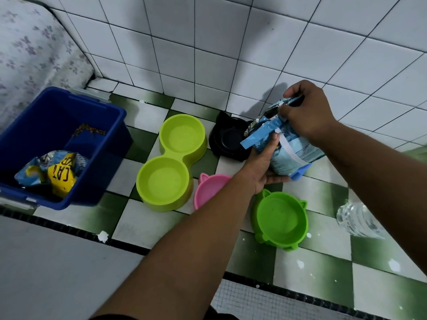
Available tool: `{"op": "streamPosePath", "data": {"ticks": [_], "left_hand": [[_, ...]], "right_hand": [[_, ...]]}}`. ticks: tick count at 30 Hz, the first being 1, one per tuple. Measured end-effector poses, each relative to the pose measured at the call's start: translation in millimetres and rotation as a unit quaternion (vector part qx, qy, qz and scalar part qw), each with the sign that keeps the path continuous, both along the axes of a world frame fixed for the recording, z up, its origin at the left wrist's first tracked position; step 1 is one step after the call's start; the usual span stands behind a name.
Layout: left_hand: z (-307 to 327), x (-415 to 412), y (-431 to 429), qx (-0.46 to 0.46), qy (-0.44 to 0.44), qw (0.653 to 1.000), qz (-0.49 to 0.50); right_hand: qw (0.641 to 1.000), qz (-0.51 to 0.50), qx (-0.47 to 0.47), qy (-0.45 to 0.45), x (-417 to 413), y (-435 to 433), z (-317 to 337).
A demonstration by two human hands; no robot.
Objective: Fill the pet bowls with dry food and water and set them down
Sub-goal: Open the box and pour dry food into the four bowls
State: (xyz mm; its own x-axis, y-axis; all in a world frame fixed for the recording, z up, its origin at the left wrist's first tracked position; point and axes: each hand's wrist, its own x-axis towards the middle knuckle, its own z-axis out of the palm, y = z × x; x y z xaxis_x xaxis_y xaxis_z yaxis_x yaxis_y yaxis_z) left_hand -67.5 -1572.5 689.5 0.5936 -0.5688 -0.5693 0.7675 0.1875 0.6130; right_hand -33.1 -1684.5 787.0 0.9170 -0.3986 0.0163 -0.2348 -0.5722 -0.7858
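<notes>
While the bowls wait: lime double bowl (pixel 171 162), black bowl (pixel 227 140), pink bowl (pixel 208 188) and green bowl (pixel 280 218), mid-frame, show no food or water.
Food bag (pixel 288 148): upright, right of centre, its top partly torn.
Left hand (pixel 261 168): gripping the bag's lower side.
Right hand (pixel 305 114): pinching the torn top.
Water bottle (pixel 355 220): right edge, untouched.
Remaining: seemingly all pouring and placing.

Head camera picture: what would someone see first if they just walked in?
Probably the light blue food bag at the middle right, with the left hand gripping it from below and the right hand pinching its top. Next come the bright bowls on the checkered floor: an empty lime double bowl in the centre, then a pink bowl and a green bowl nearer. A blue bin sits at the left.
</notes>
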Motion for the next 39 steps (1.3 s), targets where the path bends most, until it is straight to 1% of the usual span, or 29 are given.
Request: {"op": "streamPosePath", "data": {"ticks": [8, 14, 18, 30, 39], "left_hand": [[3, 2, 2, 0.003, 0.002, 1.000, 0.018], [1, 2, 1, 0.001, 0.019, 0.999, 0.039], [0, 3, 1, 0.007, 0.019, 0.998, 0.051], [1, 2, -1, 0.007, 0.014, 0.999, 0.039], [-5, 3, -4, -0.002, 0.022, 0.998, 0.052]], "right_hand": [[0.999, 0.014, 0.007, 0.030, 10, 8, 6], [0.999, 0.028, -0.015, 0.029, 13, 11, 7], [0.999, 0.029, -0.006, 0.033, 14, 12, 8], [0.998, 0.033, -0.014, 0.042, 15, 11, 7], [0.998, 0.038, -0.026, 0.044, 17, 10, 4]]}}
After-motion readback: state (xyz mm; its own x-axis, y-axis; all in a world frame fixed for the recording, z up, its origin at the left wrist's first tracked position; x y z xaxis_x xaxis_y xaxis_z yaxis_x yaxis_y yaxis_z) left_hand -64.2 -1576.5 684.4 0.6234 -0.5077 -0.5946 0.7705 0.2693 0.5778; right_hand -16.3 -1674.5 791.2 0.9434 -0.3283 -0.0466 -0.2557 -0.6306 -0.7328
